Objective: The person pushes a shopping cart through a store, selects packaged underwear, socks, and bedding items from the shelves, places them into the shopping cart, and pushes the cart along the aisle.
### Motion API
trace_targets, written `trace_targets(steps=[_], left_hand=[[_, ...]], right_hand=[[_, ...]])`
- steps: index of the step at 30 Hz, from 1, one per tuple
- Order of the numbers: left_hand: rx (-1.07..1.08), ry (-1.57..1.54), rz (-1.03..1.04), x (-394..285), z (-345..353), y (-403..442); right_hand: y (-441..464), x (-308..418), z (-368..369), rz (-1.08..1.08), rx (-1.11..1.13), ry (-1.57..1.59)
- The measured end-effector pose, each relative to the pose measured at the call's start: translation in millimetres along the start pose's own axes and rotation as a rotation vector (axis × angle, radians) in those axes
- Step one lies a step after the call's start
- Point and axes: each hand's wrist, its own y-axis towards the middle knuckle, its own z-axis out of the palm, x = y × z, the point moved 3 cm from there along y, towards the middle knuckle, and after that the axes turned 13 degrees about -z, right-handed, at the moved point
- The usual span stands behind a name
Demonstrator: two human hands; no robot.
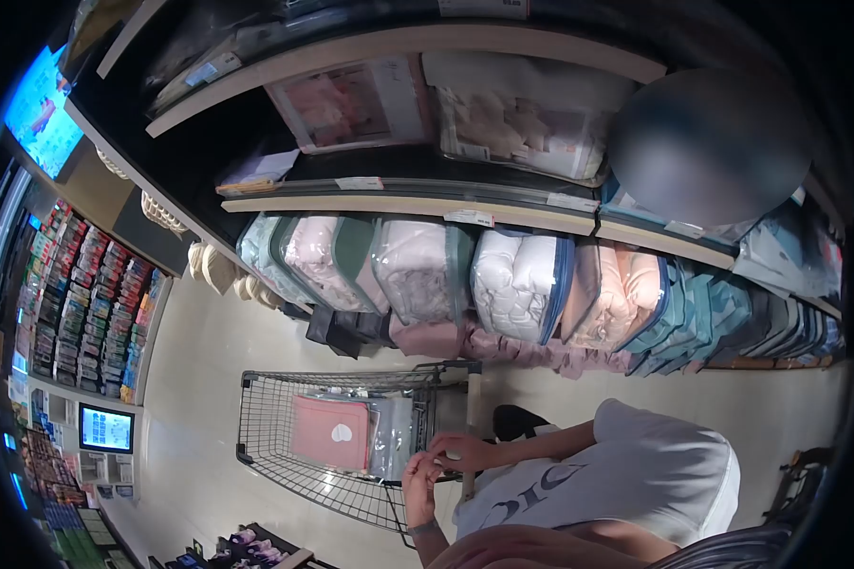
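Observation:
My left hand (419,472) and my right hand (459,451) meet beside the handle of a shopping cart (473,391). The fingers of both are curled in close to each other; whatever they hold, if anything, is too small to make out. A band circles my left wrist. Inside the wire cart lies a flat pink package (324,431) with a white mark. Next to it is a grey package in clear plastic (391,438). My forearms come in from the right, past a white T-shirt (626,474) with dark lettering.
Bagged quilts, among them a white one (514,280) and a peach one (617,289), line the low shelf along the cart. Flat packages (346,102) lie above. At left stand a rack of small packets (90,308) and a screen (105,429). A dark-topped display (251,550) is at the bottom.

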Motion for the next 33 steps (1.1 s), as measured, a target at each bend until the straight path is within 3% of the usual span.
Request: trace_targets(steps=[6,19,24,27,30,33], left_hand=[[-0.065,0.028,0.028,-38,53,6],[0.073,0.156,0.291,-120,190,60],[0.165,0.124,0.406,-161,225,56],[0.196,0.21,0.46,-180,227,66],[0.194,0.212,0.437,-205,229,91],[0.159,0.283,0.649,-265,241,104]], right_hand=[[36,-7,-39,-0.082,-0.033,0.005],[152,0,-174,-0.328,-0.029,-0.223],[183,-7,-186,-0.446,-0.051,-0.327],[195,-21,-190,-0.393,-0.025,-0.305],[226,-5,-199,-0.36,-0.193,-0.37],[247,2,-223,-0.273,-0.42,-0.334]])
